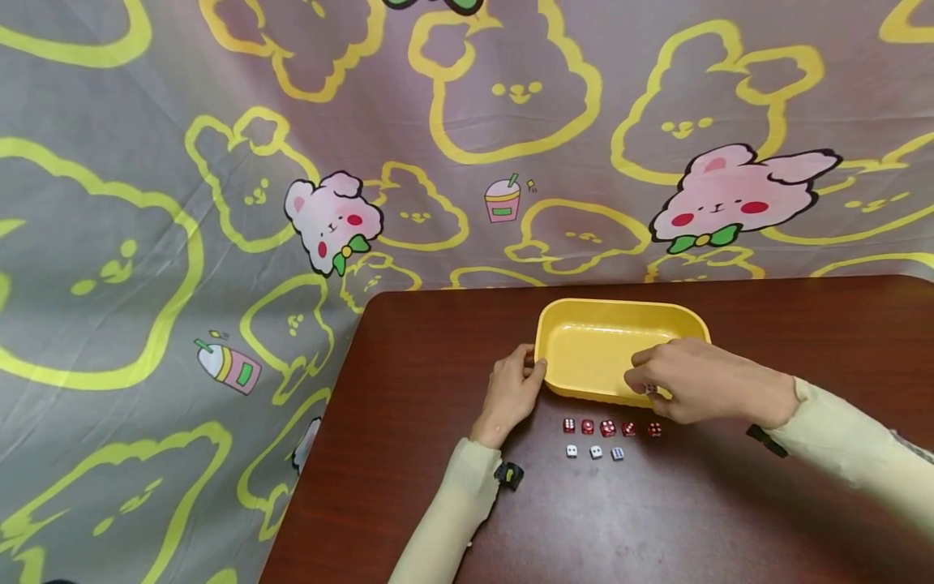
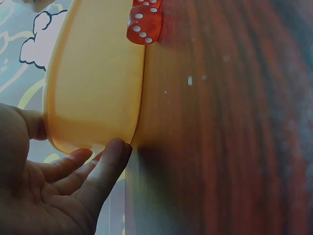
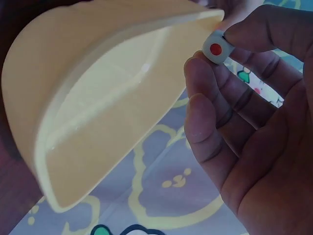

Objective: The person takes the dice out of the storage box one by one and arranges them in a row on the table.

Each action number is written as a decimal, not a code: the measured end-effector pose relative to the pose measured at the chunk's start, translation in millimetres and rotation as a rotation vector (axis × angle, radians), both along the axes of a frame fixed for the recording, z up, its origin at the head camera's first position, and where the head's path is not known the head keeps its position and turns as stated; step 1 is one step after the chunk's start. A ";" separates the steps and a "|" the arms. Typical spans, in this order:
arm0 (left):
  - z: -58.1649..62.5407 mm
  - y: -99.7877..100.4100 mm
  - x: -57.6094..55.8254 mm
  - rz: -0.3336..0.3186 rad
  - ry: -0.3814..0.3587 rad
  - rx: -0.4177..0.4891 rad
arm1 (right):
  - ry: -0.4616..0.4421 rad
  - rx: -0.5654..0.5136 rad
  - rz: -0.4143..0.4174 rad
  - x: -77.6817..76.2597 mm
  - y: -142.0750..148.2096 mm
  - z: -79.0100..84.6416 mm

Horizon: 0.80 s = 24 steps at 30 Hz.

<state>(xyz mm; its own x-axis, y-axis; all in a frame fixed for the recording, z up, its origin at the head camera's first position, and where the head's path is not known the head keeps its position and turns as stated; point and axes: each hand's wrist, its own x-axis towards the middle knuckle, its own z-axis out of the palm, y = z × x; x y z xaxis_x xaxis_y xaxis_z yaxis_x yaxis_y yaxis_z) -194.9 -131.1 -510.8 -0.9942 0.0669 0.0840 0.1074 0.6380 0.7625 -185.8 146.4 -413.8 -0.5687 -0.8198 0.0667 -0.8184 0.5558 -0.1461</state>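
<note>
A yellow plastic box [image 1: 591, 357] lies on the table with its opening up. My left hand [image 1: 511, 391] is at its left end, and in the left wrist view the fingertips [image 2: 117, 145] touch the outer wall near the corner. The right hand [image 1: 686, 377] is over the box's near right corner. Between thumb and fingers it pinches a white die [image 3: 215, 48], whose red single dot faces the right wrist camera. Several red dice [image 1: 608, 427] stand in a row in front of the box. Three white dice [image 1: 596, 453] form a shorter row nearer to me.
The dark reddish-brown wooden table [image 1: 409, 389] carries it all. A grey curtain [image 1: 467, 235] with yellow bear outlines and pink cartoon animals hangs behind the table and along its left. Each wrist wears a black strap, such as the left one's band [image 1: 509, 475].
</note>
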 end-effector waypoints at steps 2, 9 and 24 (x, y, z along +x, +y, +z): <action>-0.2 0.0 0.3 -0.002 -0.001 0.000 | 0.000 -0.013 0.020 3.2 -1.8 -0.3; -0.4 -0.4 -0.2 -0.003 0.005 0.003 | 0.024 -0.040 0.048 13.1 -5.1 -5.6; 0.1 0.5 -0.4 0.006 -0.002 0.001 | 0.055 -0.111 0.106 23.0 -4.4 -26.9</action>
